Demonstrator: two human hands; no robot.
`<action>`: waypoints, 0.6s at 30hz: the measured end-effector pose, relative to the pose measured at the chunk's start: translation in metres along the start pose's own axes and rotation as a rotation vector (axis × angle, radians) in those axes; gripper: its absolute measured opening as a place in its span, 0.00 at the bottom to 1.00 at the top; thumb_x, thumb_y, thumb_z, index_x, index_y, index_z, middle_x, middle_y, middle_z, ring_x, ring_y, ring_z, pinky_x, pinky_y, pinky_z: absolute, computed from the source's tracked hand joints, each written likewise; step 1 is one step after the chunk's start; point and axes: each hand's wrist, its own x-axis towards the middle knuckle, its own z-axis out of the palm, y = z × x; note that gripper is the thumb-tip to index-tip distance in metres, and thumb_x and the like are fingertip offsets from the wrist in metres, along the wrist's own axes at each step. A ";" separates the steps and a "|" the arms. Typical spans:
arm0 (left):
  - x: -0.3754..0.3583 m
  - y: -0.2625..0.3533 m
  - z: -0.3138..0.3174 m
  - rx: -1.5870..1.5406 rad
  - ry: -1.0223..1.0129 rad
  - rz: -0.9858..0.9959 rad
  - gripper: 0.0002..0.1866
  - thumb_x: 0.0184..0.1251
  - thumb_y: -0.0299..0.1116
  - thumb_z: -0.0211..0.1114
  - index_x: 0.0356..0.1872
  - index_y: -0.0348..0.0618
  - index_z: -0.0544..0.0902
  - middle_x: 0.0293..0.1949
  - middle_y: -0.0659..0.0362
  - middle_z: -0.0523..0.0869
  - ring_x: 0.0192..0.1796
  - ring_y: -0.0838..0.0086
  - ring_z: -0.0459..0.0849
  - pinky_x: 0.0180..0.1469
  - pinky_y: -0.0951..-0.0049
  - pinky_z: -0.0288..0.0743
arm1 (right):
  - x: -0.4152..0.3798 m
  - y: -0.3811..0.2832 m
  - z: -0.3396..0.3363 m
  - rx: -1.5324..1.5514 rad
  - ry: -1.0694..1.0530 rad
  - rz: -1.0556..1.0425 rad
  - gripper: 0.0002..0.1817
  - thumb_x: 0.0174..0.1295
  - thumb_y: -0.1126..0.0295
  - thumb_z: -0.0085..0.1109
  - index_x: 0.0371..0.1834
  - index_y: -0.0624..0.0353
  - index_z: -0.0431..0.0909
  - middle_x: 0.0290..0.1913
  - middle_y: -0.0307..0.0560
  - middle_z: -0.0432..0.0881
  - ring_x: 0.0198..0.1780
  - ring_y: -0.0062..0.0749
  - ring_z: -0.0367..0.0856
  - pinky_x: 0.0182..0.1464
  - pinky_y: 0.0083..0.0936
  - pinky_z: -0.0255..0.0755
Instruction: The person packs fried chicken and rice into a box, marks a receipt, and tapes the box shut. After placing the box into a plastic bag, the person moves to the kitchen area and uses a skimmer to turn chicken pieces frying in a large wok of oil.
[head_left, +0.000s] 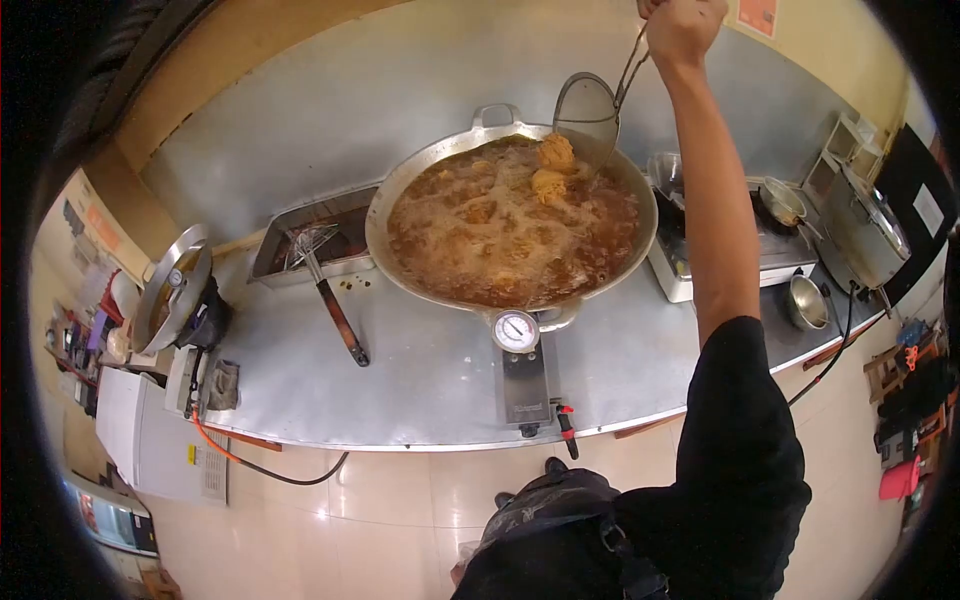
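My right hand is closed around the handle of a wire-mesh skimmer, at the top of the view. The skimmer's round mesh is tilted steeply at the far right rim of a large metal wok. Bubbling brown oil fills the wok. Two golden-brown fried pieces stand out of the oil beside the mesh, and other pieces show dimly among the bubbles. Of my left hand, only a small patch shows beside my body at the bottom edge, its fingers hidden.
A dial thermometer sits at the wok's front rim, above a burner control. Tongs lean from a metal tray on the left. A second wok stands far left. On the right are a stove and small bowl.
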 end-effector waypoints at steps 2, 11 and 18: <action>0.001 -0.002 0.000 -0.014 -0.002 -0.007 0.22 0.52 0.42 0.67 0.49 0.47 0.81 0.47 0.43 0.83 0.48 0.53 0.82 0.52 0.60 0.76 | 0.000 -0.006 0.006 0.010 0.012 -0.030 0.20 0.70 0.58 0.50 0.18 0.48 0.63 0.13 0.26 0.58 0.12 0.11 0.53 0.14 0.16 0.45; 0.012 -0.008 -0.010 -0.112 0.007 -0.061 0.27 0.49 0.44 0.70 0.52 0.45 0.79 0.48 0.42 0.82 0.51 0.53 0.81 0.53 0.61 0.75 | 0.001 -0.015 0.008 0.331 0.167 0.018 0.20 0.72 0.59 0.46 0.19 0.50 0.61 0.13 0.29 0.56 0.12 0.14 0.50 0.14 0.18 0.46; 0.008 -0.006 -0.003 -0.170 -0.011 -0.095 0.31 0.47 0.46 0.72 0.53 0.44 0.77 0.48 0.42 0.82 0.53 0.53 0.80 0.54 0.61 0.75 | 0.035 -0.060 0.014 0.843 0.099 0.504 0.20 0.72 0.58 0.46 0.19 0.49 0.61 0.14 0.28 0.55 0.12 0.14 0.50 0.14 0.19 0.45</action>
